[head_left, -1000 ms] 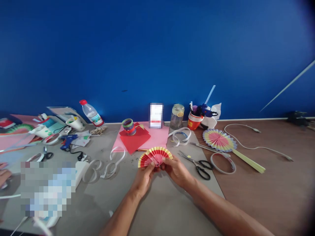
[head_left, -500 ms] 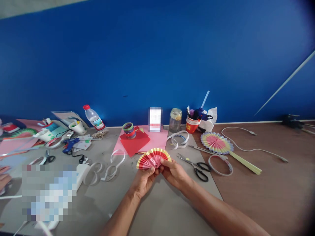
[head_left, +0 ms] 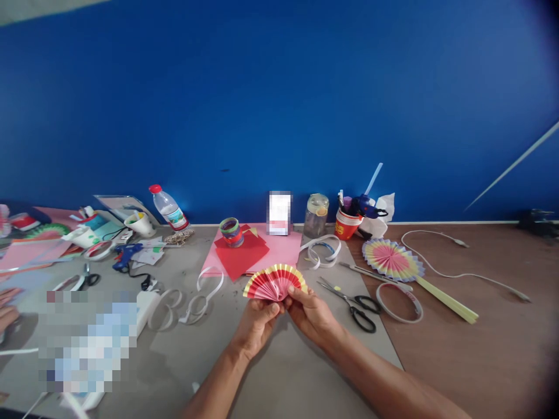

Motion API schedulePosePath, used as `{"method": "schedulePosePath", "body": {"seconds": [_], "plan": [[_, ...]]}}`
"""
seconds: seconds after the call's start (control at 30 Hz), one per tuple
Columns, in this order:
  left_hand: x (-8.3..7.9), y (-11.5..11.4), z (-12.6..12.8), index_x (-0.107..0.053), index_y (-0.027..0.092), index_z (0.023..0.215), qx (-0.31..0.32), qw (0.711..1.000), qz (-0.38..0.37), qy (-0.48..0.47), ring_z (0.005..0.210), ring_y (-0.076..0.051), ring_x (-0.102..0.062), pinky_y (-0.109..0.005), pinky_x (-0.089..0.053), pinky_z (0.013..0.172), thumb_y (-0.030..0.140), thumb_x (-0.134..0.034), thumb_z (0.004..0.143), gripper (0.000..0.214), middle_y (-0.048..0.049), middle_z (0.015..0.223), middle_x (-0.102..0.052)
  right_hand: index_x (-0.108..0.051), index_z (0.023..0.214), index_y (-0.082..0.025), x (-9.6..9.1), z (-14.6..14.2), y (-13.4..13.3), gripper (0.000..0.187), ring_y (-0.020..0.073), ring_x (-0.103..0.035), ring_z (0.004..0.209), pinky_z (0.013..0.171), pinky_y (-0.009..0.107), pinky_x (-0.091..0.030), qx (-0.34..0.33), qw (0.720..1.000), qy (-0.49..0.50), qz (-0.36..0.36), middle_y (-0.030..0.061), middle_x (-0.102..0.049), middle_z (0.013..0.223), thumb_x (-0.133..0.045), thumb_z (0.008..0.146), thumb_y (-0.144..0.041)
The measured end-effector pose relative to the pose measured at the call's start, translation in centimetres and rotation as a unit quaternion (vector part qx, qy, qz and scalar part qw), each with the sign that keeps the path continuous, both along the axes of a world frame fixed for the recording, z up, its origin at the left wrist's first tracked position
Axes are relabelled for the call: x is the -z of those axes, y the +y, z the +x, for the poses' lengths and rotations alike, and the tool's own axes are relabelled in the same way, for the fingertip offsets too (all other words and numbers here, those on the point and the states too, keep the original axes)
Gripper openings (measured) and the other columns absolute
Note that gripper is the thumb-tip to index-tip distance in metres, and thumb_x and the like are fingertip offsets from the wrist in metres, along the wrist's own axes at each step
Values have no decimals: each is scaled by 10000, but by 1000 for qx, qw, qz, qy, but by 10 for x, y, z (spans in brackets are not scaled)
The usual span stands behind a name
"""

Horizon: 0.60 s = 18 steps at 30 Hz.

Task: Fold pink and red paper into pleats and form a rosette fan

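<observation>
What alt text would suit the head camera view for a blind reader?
The left hand and right hand pinch the base of a half-open red paper fan with a yellow rim over a grey table. Black scissors lie to their right, a blue wall behind.

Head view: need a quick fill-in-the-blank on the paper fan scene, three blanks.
The left hand and right hand hold a pleated paper fan, red with a ____ rim.
The scissors nearest the hands lie to their ____.
The water bottle has a ____ cap.
Missing: yellow, right, red.
</observation>
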<state>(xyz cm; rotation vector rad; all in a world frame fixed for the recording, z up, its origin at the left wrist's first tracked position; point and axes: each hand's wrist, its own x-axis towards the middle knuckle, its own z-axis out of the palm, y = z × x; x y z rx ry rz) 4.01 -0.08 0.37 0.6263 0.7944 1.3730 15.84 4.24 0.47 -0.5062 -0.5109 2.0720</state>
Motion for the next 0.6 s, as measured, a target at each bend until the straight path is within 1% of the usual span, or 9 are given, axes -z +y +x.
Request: {"method": "schedulePosePath", "body": {"seconds": [0.1,0.2,0.27,0.4,0.5,0.6], "plan": [[0,1,0,-709,114,707,-19,1000,-13,12,655,-105,-595,-221,-478,691,243,-812,633,180,-25,664,-672,-618,591,-146,1,-1,0,198,101,-507,463,498,227,-434,9,1000,1,-3,-18,-565,484,-790,632,-236],[-1,0,-2,-718,106,700,3,1000,-22,11,720,-146,-638,-263,-498,771,251,-826,611,202,-52,699,-702,-616,602,-146,-1,2,2,208,105,-516,485,525,235,-445,-11,1000,0,-9,-16,-561,505,-784,646,-260],[-1,0,-3,-727,112,730,5,999,-34,-7,730,-156,-655,-272,-505,784,240,-838,591,219,-58,721,-720,-618,617,-147,-4,4,2,207,102,-519,501,549,235,-449,-24,1000,-6,-6,-16,-564,527,-783,650,-268],[-2,1,-2,-727,108,732,-9,998,-46,-30,669,-129,-644,-228,-500,700,206,-826,610,185,-44,649,-704,-608,618,-153,-8,4,0,226,114,-522,508,549,248,-437,-36,999,-30,27,-12,-560,529,-780,656,-294],[-3,1,0,-717,94,702,-1,999,-38,-27,623,-104,-607,-203,-477,644,221,-811,634,172,-42,621,-679,-604,620,-158,-10,1,-4,242,112,-514,506,542,246,-420,-27,998,-44,43,-12,-562,524,-787,652,-312],[-2,0,1,-701,102,683,-6,1000,-23,-19,612,-96,-578,-206,-459,629,227,-799,650,163,-23,601,-647,-604,635,-164,-10,-2,-7,252,102,-492,500,541,241,-408,-18,997,-53,52,-22,-560,531,-797,638,-325]]}}
